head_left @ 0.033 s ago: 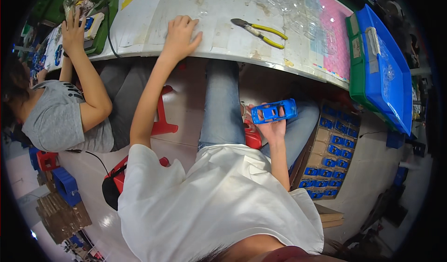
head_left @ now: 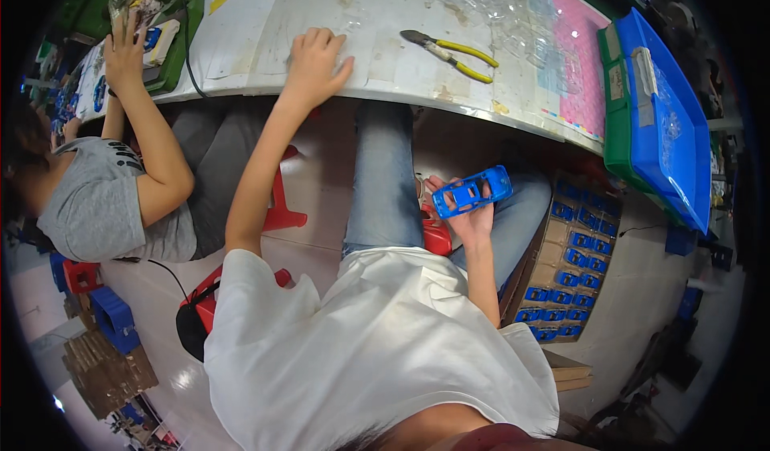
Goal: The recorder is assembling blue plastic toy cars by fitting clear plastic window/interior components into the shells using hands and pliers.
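Observation:
My right hand [head_left: 472,220] is down over my lap, below the table edge. It holds a blue plastic toy car body [head_left: 472,190], hollow side toward me. My left hand [head_left: 315,62] lies flat on the white table [head_left: 265,34] near its front edge, fingers spread and holding nothing. Yellow-handled pliers [head_left: 449,50] lie on the table to the right of my left hand, apart from it. A cardboard box [head_left: 561,271] on the floor at my right holds several more blue car bodies in rows.
A blue bin [head_left: 666,122] on a green tray [head_left: 616,138] stands at the table's right end. Clear plastic pieces [head_left: 497,10] cover the far table. A co-worker in a grey shirt [head_left: 96,202] sits at my left, one hand [head_left: 124,46] raised at the table. Red stools [head_left: 281,206] stand below.

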A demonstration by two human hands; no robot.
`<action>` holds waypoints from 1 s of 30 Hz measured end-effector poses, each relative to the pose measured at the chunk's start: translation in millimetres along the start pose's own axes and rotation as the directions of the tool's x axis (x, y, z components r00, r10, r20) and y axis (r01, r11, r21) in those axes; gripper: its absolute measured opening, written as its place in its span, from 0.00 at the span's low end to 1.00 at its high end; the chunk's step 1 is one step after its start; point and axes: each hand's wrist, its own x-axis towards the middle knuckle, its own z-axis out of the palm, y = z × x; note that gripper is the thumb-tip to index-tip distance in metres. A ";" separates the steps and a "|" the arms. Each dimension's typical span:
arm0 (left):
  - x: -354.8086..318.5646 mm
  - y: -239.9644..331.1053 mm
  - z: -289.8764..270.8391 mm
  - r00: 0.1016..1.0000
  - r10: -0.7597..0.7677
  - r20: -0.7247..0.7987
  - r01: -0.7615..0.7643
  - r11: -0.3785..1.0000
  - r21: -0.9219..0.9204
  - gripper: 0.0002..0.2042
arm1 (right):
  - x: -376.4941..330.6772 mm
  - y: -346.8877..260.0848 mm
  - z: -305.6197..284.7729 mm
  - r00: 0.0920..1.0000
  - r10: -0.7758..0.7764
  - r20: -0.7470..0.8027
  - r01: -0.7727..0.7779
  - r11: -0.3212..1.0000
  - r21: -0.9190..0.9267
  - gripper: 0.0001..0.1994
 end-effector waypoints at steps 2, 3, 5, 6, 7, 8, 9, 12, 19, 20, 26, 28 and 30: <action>-3.3 16.7 -6.8 1.000 0.005 0.008 -0.005 1.000 -0.028 0.15 | 3.1 -1.2 -4.9 1.000 -0.030 0.003 0.029 0.972 -0.234 0.31; -5.7 21.7 -6.9 1.000 0.019 0.005 -0.018 1.000 -0.020 0.16 | 6.1 0.7 -1.3 0.984 -0.119 -0.135 0.063 0.931 -0.360 0.32; -11.7 34.8 -10.0 0.999 -0.002 0.034 0.003 0.999 -0.037 0.17 | 4.7 3.5 8.3 0.981 -0.129 -0.142 0.054 0.895 -0.444 0.32; -13.7 42.2 -11.3 0.999 -0.004 0.034 0.006 0.998 -0.057 0.19 | 2.4 3.8 18.6 0.979 -0.144 -0.141 0.050 0.850 -0.524 0.33; -16.5 47.2 -11.3 0.999 -0.001 0.040 0.003 0.998 -0.065 0.19 | 3.0 11.4 36.6 0.954 -0.228 -0.196 0.086 0.831 -0.549 0.34; -19.2 51.6 -10.9 0.998 -0.011 0.059 0.015 0.997 -0.077 0.19 | 2.7 10.9 41.3 0.951 -0.234 -0.203 0.089 0.833 -0.546 0.34; -21.9 56.9 -11.9 0.997 -0.020 0.078 0.027 0.996 -0.088 0.20 | 2.4 10.7 45.5 0.965 -0.206 -0.164 0.083 0.831 -0.551 0.35; -30.4 76.3 -11.9 0.994 -0.028 0.105 0.041 0.991 -0.129 0.19 | 2.9 11.6 63.1 0.952 -0.224 -0.209 0.074 0.831 -0.551 0.37; -42.0 145.8 -64.3 0.998 -0.003 -0.057 -0.008 0.984 -0.177 0.16 | 8.2 5.3 97.1 0.978 -0.208 0.002 0.173 0.805 -0.567 0.31; -43.5 156.7 -74.4 0.998 0.006 -0.065 -0.020 0.978 -0.208 0.16 | 7.7 6.0 100.6 0.968 -0.251 0.011 0.213 0.794 -0.570 0.30; -34.2 187.7 -74.2 0.989 0.090 -0.120 -0.131 0.908 -0.398 0.13 | 4.9 5.0 124.4 0.891 -0.455 0.010 0.356 0.683 -0.638 0.26; -36.4 190.6 -70.3 0.979 0.181 -0.094 -0.203 0.900 -0.385 0.13 | 6.7 0.9 123.0 0.874 -0.483 0.057 0.398 0.642 -0.656 0.25; -34.6 189.0 -71.2 0.969 0.227 -0.094 -0.246 0.892 -0.378 0.13 | 4.8 0.2 128.7 0.867 -0.493 0.074 0.409 0.619 -0.670 0.25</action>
